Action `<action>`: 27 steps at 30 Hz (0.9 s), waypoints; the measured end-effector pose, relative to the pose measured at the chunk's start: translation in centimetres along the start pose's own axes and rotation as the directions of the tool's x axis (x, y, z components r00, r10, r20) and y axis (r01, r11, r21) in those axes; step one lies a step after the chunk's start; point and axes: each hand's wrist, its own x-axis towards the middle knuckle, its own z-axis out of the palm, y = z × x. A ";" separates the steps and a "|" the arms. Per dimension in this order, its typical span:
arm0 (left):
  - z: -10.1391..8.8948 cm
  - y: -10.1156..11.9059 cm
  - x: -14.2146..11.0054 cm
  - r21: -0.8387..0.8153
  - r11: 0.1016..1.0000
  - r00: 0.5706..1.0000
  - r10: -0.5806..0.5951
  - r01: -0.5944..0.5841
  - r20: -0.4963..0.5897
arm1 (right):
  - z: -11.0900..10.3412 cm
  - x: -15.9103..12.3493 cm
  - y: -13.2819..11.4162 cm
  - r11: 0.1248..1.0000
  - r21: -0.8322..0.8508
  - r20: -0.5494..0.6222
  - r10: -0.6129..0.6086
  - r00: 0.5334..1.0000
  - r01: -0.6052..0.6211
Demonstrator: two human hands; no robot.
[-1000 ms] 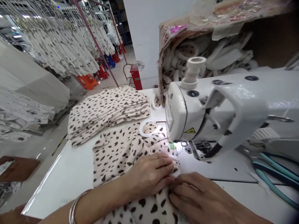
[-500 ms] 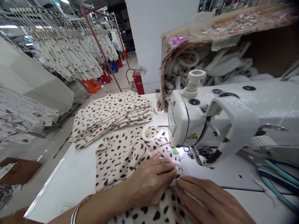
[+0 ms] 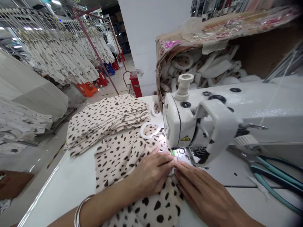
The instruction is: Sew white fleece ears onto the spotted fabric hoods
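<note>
Spotted cream fabric [image 3: 123,154] lies on the sewing table, its edge close to the needle area of a white sewing machine [image 3: 174,121]. My left hand [image 3: 151,171] presses down on the fabric, fingers together and curled over it. My right hand [image 3: 201,189] grips the edge from the right, fingers long and close together, fingertips meeting those of my left; its thumb is hidden. Just beyond them, green clips [image 3: 172,152] show near the presser foot. On the fabric's far part rests a white ring-shaped piece with a spotted centre [image 3: 149,130].
Folded spotted fabric [image 3: 106,121] is stacked at the back left. Behind the machine, a cardboard box [image 3: 159,72] holds many white-rimmed pieces. Teal-handled scissors [image 3: 260,175] lie at the right. Garments hang on racks [image 3: 59,53], with an orange stool [image 3: 87,89] beyond.
My right hand has moved up and left, so its fingertips now meet my left hand's. The white strip under the fingers is more covered. The whole view has shifted slightly.
</note>
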 end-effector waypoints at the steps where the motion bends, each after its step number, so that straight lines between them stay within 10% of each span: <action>1: 0.1 0.0 0.0 0.007 1.000 1.000 -0.010 0.010 -0.009 | -0.1 0.1 0.1 1.000 -0.006 0.000 0.004 1.000 -0.004; 27: -0.1 -0.1 0.0 0.027 0.997 0.997 -0.069 0.068 0.021 | -0.5 1.0 0.0 0.999 0.039 0.046 0.034 0.998 -0.035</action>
